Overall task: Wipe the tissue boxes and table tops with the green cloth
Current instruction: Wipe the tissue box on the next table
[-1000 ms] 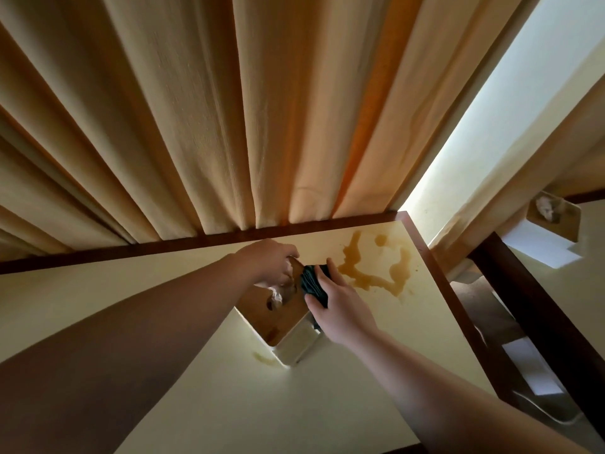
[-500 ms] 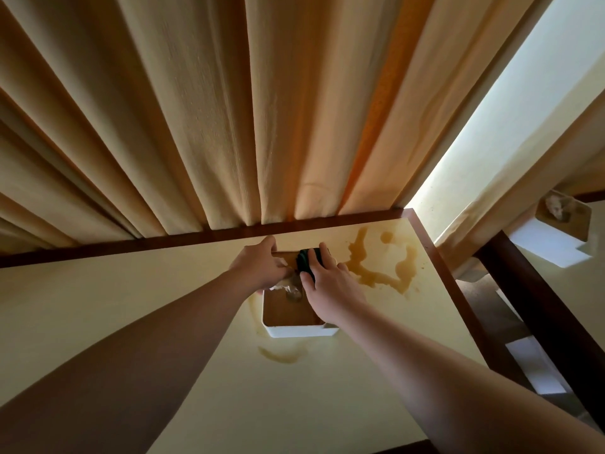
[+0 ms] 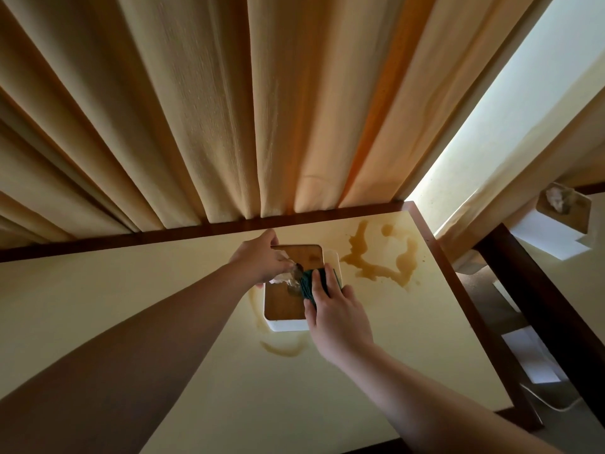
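A white tissue box (image 3: 284, 324) with a brown wooden lid stands on the cream table top (image 3: 409, 339) near its far edge. My left hand (image 3: 258, 258) grips the box's far left corner, its fingers beside the white tissue (image 3: 282, 277) that sticks out of the lid. My right hand (image 3: 337, 319) presses the dark green cloth (image 3: 307, 283) flat onto the lid's right side, fingers straight over it. A brown spill (image 3: 381, 257) spreads on the table to the right of the box. A thinner brown streak (image 3: 281, 350) lies in front of it.
Beige curtains (image 3: 229, 109) hang right behind the table's dark wooden rim (image 3: 163, 235). A second table with another tissue box (image 3: 561, 213) stands to the right, across a narrow gap. A white chair seat (image 3: 532, 358) shows in that gap.
The box has been set flat and square to me. My right hand with the cloth slid from the lid's far edge toward me along its right side. My left hand stayed on the box.
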`<state>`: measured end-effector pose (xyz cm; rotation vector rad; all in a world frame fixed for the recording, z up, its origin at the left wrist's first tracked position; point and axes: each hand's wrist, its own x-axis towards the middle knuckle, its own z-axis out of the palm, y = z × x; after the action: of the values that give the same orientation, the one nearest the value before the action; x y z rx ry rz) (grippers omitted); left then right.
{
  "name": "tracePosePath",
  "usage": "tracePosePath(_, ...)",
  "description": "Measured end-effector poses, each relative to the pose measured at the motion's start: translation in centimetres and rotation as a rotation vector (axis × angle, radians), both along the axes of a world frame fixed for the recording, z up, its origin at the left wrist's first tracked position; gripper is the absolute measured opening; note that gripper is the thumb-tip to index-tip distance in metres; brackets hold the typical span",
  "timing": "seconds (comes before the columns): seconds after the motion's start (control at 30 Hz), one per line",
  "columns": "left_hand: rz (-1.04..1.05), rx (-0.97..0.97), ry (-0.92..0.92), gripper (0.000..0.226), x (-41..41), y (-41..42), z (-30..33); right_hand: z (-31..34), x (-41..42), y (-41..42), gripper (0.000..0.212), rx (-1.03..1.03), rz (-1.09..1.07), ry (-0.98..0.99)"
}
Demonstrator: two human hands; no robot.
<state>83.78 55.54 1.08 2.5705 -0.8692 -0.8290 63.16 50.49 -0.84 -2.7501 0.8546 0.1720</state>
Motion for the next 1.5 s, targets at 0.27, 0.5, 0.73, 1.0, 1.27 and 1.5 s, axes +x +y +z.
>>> tracePosePath(0.27, 0.011, -0.004, 0.033, 0.053, 0.5, -0.2, -0.7, -0.8, 5.4, -3.7, 0.066, -0.017, -0.044, -0.015)
tracePosePath(0.5, 0.047, -0.023, 0.077, 0.056, 0.1, 0.0, -0.3, -0.5, 3.5, -2.6, 0.068, -0.035, -0.028, 0.01)
tracePosePath(0.73, 0.039, -0.036, 0.07, 0.058, -0.1, 0.1, -0.1, -0.1, -0.6, 0.1, 0.065, -0.026, 0.002, 0.042)
tracePosePath(1.0, 0.027, -0.016, 0.077, 0.059, 0.1, -0.1, -0.4, -0.3, 4.1, -3.3, 0.065, -0.042, -0.038, 0.037)
tracePosePath(1.27, 0.055, -0.024, 0.094, 0.06, 0.1, -0.2, -0.6, 0.5, 5.2, -5.1, 0.065, 0.027, -0.002, 0.069)
tracePosePath(1.5, 0.066, -0.011, 0.083, 0.06, -0.1, -0.2, -0.3, 0.0, 0.7, -2.2, 0.065, 0.004, 0.016, 0.064)
